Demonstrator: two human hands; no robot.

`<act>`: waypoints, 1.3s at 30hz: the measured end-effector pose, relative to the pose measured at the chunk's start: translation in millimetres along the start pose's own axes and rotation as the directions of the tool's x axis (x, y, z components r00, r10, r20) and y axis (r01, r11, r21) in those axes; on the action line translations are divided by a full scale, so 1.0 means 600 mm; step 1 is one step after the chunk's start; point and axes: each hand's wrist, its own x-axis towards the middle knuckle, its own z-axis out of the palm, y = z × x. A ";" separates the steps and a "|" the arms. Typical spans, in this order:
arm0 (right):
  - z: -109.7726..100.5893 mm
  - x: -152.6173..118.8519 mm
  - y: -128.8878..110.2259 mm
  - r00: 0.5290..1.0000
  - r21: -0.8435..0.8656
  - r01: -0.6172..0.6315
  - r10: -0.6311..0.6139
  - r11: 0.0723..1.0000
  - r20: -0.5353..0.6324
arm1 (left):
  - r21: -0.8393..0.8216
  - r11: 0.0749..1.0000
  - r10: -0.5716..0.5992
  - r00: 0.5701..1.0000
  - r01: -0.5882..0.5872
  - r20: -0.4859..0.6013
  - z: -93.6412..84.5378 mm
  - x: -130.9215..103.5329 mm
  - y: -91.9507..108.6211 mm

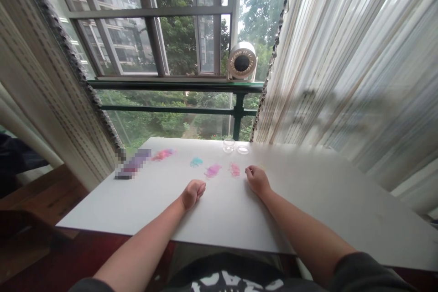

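My left hand (193, 194) rests on the white table (219, 219) as a closed fist, with nothing showing in it. Also curled into a fist, my right hand (257, 179) lies farther right and touches none of the piles that I can make out. Just beyond the left fist is a pinkish-purple pile of small bits (213, 171). A red-pink pile (234, 169) lies left of the right fist. Farther left are a turquoise pile (196, 162) and a longer pink-and-purple bundle (164, 154). A faint yellowish patch (262, 165) shows behind the right hand. What the bits are is too small to tell.
A small clear round jar (229, 146) stands at the table's far edge beside a clear lid (243, 150). A blurred-out purple item (134, 164) lies at the left edge. Beyond are a green railing (178, 86), a round white fan (242, 61) and curtains on both sides.
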 end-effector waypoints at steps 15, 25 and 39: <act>-0.017 -0.033 0.000 0.988 -0.202 0.111 -0.086 0.973 0.126 | 0.660 0.652 0.103 0.818 0.374 -0.566 -0.144 -0.061 -0.023; -0.024 -0.040 -0.011 0.967 -0.388 0.185 -0.096 0.903 0.237 | 0.745 0.448 0.044 0.820 0.494 -0.571 -0.146 -0.054 -0.027; -0.024 -0.039 -0.011 0.963 -0.395 0.200 -0.105 0.897 0.250 | 0.775 0.342 -0.123 0.843 0.532 -0.524 -0.188 0.010 -0.046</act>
